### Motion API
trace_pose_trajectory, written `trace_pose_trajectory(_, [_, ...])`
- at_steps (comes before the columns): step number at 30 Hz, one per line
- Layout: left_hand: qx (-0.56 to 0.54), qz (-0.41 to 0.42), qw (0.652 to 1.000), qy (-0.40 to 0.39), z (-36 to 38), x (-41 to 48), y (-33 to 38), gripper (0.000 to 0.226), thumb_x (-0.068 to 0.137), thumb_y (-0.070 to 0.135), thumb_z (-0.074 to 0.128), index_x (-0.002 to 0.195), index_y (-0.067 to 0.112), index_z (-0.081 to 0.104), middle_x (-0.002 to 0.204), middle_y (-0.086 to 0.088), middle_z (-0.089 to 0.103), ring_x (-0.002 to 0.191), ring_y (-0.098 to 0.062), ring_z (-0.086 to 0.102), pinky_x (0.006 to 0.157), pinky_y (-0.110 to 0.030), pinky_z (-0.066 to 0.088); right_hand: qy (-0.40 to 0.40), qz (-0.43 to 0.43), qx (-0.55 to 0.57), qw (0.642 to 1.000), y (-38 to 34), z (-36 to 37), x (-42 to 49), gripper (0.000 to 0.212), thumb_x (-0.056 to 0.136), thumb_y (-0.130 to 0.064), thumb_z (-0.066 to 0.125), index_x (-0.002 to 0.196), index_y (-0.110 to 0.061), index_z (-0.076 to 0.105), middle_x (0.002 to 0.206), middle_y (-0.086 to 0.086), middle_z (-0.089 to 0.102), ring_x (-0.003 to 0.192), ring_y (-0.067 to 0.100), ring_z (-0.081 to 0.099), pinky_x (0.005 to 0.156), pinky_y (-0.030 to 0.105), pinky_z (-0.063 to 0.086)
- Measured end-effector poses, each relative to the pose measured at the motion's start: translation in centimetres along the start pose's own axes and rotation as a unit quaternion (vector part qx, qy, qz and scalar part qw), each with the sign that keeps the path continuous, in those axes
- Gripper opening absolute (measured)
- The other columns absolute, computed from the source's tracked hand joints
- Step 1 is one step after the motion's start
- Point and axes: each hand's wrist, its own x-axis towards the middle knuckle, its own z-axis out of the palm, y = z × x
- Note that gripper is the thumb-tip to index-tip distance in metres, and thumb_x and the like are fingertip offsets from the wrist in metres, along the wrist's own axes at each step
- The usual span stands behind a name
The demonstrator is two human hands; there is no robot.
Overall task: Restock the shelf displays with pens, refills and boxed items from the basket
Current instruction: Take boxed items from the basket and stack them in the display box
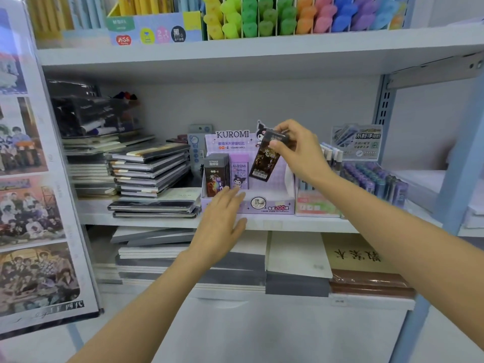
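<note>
Bright, even indoor light, soft and diffuse, source not in view. Weak shadow under the upper shelf (235, 52) along the back wall. Glare on the glossy poster sleeve (39, 179) at left. Wide-angle bending at edges, uprights lean. Top-row highlighters (288, 19) soft; slight blur overall.

Pale grey metal shelving unit (262, 52), evenly lit, soft shadow under the upper board. Plain grey back panel (235, 100). Slotted upright (383, 100) at right rear, light-blue post (461, 153) at right front. Glossy board of group photos (31, 205) stands against the left side. White panel (262, 336) below the lowest shelf.
</note>
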Motion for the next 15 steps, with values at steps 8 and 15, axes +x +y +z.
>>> trace_pose_trajectory(8, [0.099, 0.047, 0.994, -0.024, 1.1, 0.1, -0.9, 0.057, 0.096, 0.028, 0.053, 0.147, 0.012, 0.035, 0.140, -0.006, 0.045, 0.131, -0.026, 0.037, 0.115, -0.042, 0.022, -0.036, 0.012, -0.149, 0.988, 2.1, 3.2, 1.8, 0.017, 0.091, -0.010, 0.064, 0.106, -0.011, 0.058, 0.094, 0.009, 0.069, 0.083, 0.023, 0.063, 0.078, 0.035, 0.051])
trace_pose_trajectory(15, [0.108, 0.065, 0.992, -0.001, 1.5, 0.0, -1.3, 0.056, 0.093, 0.025, 0.056, 0.144, 0.010, 0.041, 0.133, -0.008, 0.051, 0.123, -0.028, 0.045, 0.110, -0.039, 0.030, -0.103, -0.005, -0.229, 0.968, 2.9, 3.1, 3.5, 0.017, 0.092, -0.012, 0.062, 0.109, -0.013, 0.058, 0.101, 0.010, 0.068, 0.083, 0.020, 0.055, 0.072, 0.028, 0.038])
